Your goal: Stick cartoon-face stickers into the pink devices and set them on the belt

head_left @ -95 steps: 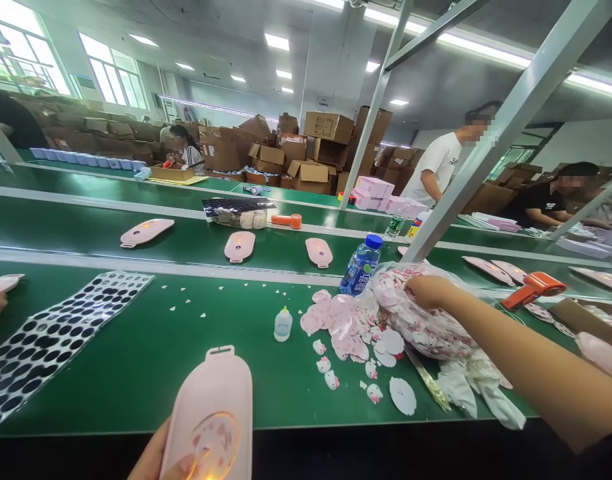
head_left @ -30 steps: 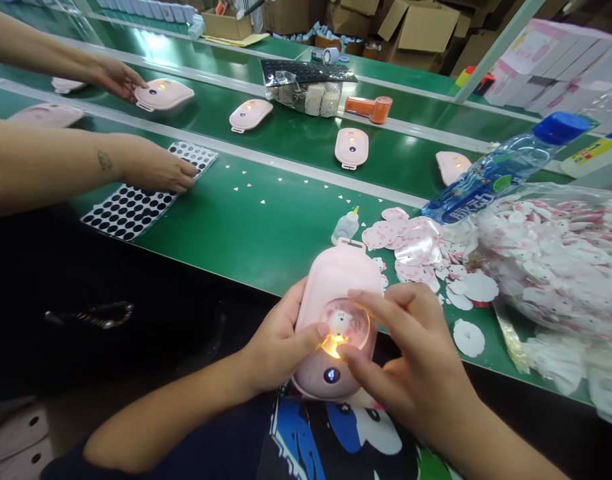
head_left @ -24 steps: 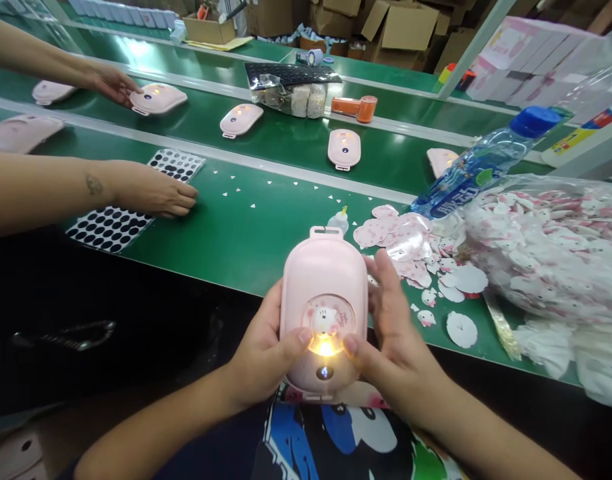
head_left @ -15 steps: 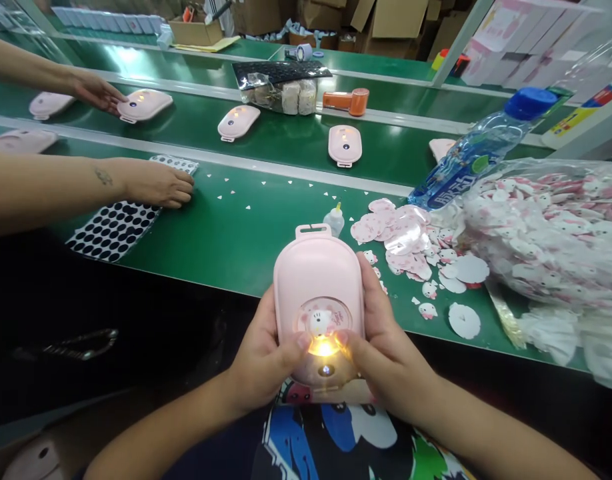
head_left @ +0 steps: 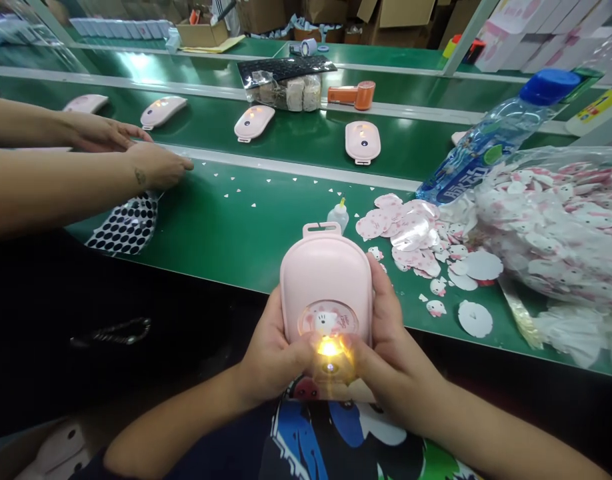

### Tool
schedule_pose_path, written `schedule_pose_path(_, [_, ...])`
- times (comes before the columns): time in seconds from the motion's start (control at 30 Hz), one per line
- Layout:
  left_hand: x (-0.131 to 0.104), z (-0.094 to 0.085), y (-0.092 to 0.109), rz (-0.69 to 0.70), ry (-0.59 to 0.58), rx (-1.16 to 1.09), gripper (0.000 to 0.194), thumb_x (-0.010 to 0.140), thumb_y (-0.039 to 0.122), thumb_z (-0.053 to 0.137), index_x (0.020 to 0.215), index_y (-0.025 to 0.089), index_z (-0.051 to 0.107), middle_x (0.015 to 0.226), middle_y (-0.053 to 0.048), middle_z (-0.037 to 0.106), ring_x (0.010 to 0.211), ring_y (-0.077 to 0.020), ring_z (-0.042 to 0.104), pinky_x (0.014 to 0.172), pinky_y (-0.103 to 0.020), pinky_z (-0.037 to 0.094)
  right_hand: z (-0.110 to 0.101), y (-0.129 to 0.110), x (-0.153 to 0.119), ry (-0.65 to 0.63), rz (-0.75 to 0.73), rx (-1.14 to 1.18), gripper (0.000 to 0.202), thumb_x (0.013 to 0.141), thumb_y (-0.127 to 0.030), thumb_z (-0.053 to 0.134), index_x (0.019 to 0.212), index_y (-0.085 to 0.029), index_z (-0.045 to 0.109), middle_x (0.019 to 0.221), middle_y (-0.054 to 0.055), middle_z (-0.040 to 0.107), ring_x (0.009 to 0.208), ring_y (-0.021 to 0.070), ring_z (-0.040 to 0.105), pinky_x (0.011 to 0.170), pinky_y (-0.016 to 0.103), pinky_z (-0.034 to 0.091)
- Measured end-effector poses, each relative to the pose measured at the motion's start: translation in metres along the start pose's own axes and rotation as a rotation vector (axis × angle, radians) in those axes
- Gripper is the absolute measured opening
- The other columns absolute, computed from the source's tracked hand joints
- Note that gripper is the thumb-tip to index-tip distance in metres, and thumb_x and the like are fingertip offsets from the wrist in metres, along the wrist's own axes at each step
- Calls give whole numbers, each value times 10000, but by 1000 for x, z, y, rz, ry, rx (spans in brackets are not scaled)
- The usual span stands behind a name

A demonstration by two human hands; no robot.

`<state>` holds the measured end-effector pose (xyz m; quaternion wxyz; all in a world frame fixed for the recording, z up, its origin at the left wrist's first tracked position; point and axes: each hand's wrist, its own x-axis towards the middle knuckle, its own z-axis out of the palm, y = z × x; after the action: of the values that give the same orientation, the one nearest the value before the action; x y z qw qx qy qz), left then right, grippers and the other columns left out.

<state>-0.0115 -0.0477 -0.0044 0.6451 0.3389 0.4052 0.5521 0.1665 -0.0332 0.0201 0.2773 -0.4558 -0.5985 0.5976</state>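
Note:
Between both hands I hold a pink rounded plastic device [head_left: 327, 273], with a slotted loop at its far end. A round cat-face picture [head_left: 328, 320] is set in its oval recess. Below that a yellow light glows, with a small dark button under it. My left hand [head_left: 273, 353] grips the left edge, its thumb lying on the face near the light. My right hand [head_left: 391, 340] wraps the right edge, its thumb likewise by the light. Just past the device stands a small dropper bottle [head_left: 339, 215]. Round cat-print stickers [head_left: 416, 227] lie in a pile to the right.
A co-worker's hands [head_left: 156, 163] are at the left, near a sheet of black dots [head_left: 126, 225]. Similar pink devices [head_left: 363, 142] sit along the green belt. A blue-capped bottle [head_left: 501, 137] leans beside a bag of cat-face pieces [head_left: 561, 220].
The view has shifted slightly. The co-worker's far hand has left a pink device and come close to the other hand; the dotted sheet has bent. My grip on the device stays the same.

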Motion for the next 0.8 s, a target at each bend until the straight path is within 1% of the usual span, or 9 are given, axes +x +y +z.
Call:
schedule_pose_path(0.1, [1,1,-1,-43,17,-34,609,726,394,778,1227,233,472,1117,-91,667,983,-275,660,794,-376,573,0,1,0,4,-6,16,867,956,-288,493,1479,-524,-158,1646,-21,-19,1462,337,252,1086,620,371])
schedule_pose_path(0.2, [2,3,-1,-57,32,-22,619,703,409,789,1210,228,485,1126,-96,656,1018,-296,646,827,-402,559,0,2,-1,1,-13,44,865,956,-263,487,1480,-525,-150,1643,-22,42,1466,313,248,1099,604,362])
schedule_pose_path(0.33, [3,5,1,-87,56,-15,677,678,426,804,1238,227,478,1154,-103,645,1073,-322,624,882,-443,538,-1,1,0,3,14,83,871,947,-253,499,1489,-517,-130,1640,-24,68,1459,294,271,1112,578,355])
schedule_pose_path(0.4, [3,6,1,-101,59,-29,704,673,421,806,1259,221,471,1169,-110,642,1102,-334,610,908,-461,526,-2,1,1,9,38,101,855,947,-249,485,1498,-501,-118,1640,-18,70,1455,291,280,1107,565,367])
schedule_pose_path(0.5, [3,6,0,-114,64,-43,720,672,398,809,1276,218,460,1210,-117,630,1147,-342,588,944,-471,508,-2,0,3,27,61,95,845,944,-252,475,1514,-466,-111,1646,-5,17,1442,299,305,1093,540,396])
schedule_pose_path(0.6, [3,6,0,-107,47,-39,710,692,382,800,1287,218,448,1233,-126,623,1147,-345,590,933,-472,516,-1,-1,4,26,66,94,857,941,-263,483,1524,-425,-124,1647,20,6,1434,303,318,1075,511,430])
schedule_pose_path(0.7, [3,5,-1,-77,18,-28,679,721,364,786,1292,222,447,1237,-126,624,1127,-334,603,918,-460,525,-1,-3,4,15,69,97,867,941,-272,487,1525,-411,-140,1642,36,55,1436,300,316,1075,506,434])
schedule_pose_path(0.8, [4,4,0,-75,29,-13,656,706,362,810,1251,226,472,1156,-106,655,1038,-303,641,848,-419,553,0,-4,4,27,75,77,883,932,-283,495,1525,-405,-149,1628,42,124,1473,312,224,1087,545,411])
